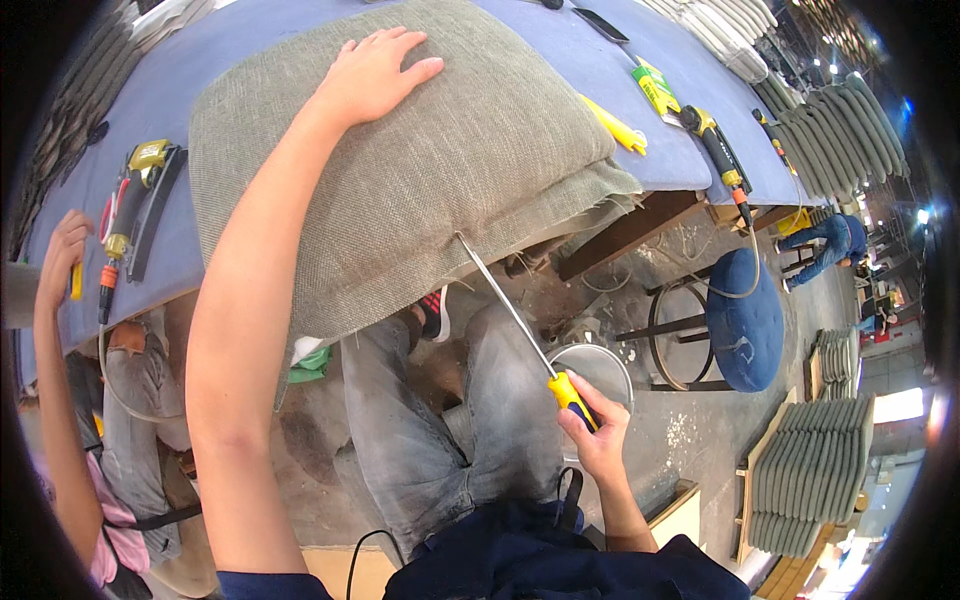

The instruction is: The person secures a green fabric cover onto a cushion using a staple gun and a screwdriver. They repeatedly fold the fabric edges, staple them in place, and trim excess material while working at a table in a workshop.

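A grey-green woven fabric seat cushion point(400, 170) lies on the blue-covered table, its frayed fabric edge hanging past the near rim. On top of it rests my left hand point(375, 78), flat with fingers spread and nothing in it. My right hand point(598, 420), above my right thigh, grips a screwdriver point(510, 312) by its yellow and dark blue handle. The long metal shaft slants up and left, and its tip meets the cushion's near side. Whether the tip has gone into the fabric I cannot tell.
Pneumatic staple guns lie left point(130, 215) and right point(718, 150) on the blue table point(685, 170). Beside the cushion are a yellow tool point(615, 125) and a green-yellow box point(655, 88). A blue round stool point(745, 320) and stacked cushions point(815, 470) stand right. At left is a co-worker's hand point(65, 250).
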`<move>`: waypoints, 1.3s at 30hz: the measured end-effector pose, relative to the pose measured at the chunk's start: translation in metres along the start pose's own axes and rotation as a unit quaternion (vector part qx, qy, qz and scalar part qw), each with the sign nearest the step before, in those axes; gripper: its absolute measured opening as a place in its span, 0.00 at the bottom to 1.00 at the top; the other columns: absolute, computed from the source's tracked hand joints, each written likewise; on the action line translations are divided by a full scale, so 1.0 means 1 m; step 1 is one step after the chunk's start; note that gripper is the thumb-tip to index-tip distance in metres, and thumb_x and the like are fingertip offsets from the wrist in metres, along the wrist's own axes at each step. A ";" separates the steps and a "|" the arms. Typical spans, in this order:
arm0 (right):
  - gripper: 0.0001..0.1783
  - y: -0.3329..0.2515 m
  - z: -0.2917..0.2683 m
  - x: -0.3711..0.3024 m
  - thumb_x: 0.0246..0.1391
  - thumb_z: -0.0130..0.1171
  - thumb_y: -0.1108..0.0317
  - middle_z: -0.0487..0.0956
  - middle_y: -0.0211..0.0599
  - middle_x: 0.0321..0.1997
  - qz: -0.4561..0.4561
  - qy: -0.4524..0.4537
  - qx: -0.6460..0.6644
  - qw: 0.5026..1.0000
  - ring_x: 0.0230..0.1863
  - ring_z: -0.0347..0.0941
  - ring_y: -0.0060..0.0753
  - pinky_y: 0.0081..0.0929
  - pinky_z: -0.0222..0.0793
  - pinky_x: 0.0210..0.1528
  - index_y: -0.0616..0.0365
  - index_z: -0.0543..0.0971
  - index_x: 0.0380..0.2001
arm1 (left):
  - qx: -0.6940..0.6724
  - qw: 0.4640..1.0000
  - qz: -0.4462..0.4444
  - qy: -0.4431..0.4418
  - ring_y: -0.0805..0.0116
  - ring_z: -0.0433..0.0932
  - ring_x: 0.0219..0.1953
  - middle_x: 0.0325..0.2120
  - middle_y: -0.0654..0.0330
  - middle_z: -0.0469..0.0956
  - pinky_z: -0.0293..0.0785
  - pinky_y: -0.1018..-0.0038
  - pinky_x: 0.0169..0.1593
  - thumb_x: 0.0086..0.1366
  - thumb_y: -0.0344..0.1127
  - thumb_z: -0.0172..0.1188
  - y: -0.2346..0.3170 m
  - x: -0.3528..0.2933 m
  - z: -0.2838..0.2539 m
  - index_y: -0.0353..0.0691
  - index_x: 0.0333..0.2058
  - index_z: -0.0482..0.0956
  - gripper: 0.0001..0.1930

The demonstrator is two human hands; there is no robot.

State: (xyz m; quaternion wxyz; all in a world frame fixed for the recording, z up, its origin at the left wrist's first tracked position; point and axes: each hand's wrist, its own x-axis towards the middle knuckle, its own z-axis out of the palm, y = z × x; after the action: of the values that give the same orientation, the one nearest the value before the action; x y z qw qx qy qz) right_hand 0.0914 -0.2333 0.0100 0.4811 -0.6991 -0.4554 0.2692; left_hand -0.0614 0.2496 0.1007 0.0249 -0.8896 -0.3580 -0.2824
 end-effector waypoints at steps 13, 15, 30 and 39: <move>0.31 0.035 0.011 -0.008 0.56 0.70 0.65 0.84 0.35 0.44 0.098 -0.019 0.166 0.981 0.36 0.76 0.19 0.19 0.72 0.41 0.65 0.77 0.61 | -0.003 1.000 0.014 0.015 0.55 0.61 0.72 0.68 0.54 0.68 0.54 0.56 0.74 0.73 0.63 0.49 -0.001 0.001 -0.001 0.45 0.65 0.71 0.34; 0.31 0.032 0.012 -0.008 0.57 0.70 0.65 0.83 0.33 0.43 0.139 -0.037 0.202 0.969 0.34 0.75 0.18 0.18 0.71 0.39 0.65 0.77 0.62 | -0.012 1.000 0.007 0.007 0.56 0.61 0.73 0.68 0.54 0.68 0.53 0.56 0.74 0.73 0.64 0.49 -0.001 -0.002 -0.002 0.45 0.65 0.72 0.34; 0.25 -0.034 -0.025 0.018 0.59 0.64 0.71 0.78 0.26 0.31 0.130 -0.058 0.146 0.979 0.27 0.67 0.12 0.13 0.61 0.28 0.68 0.79 0.59 | 0.086 0.990 0.006 -0.113 0.43 0.59 0.72 0.66 0.43 0.65 0.53 0.37 0.70 0.77 0.57 0.39 0.015 0.002 -0.017 0.39 0.65 0.66 0.31; 0.19 -0.231 -0.095 0.087 0.48 0.71 0.66 0.86 0.46 0.30 -0.099 -0.100 -0.362 0.922 0.25 0.82 0.38 0.30 0.74 0.33 0.64 0.86 0.43 | 0.003 0.998 0.014 -0.062 0.34 0.53 0.73 0.69 0.35 0.58 0.44 0.36 0.73 0.77 0.55 0.39 0.044 0.007 -0.015 0.36 0.70 0.60 0.33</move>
State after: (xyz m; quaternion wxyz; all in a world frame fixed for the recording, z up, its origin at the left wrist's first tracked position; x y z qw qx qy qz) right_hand 0.1202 -0.1674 0.2652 0.1717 -0.7465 -0.6342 0.1054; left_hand -0.0361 0.2180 0.1243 0.0097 -0.9101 -0.3476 -0.2254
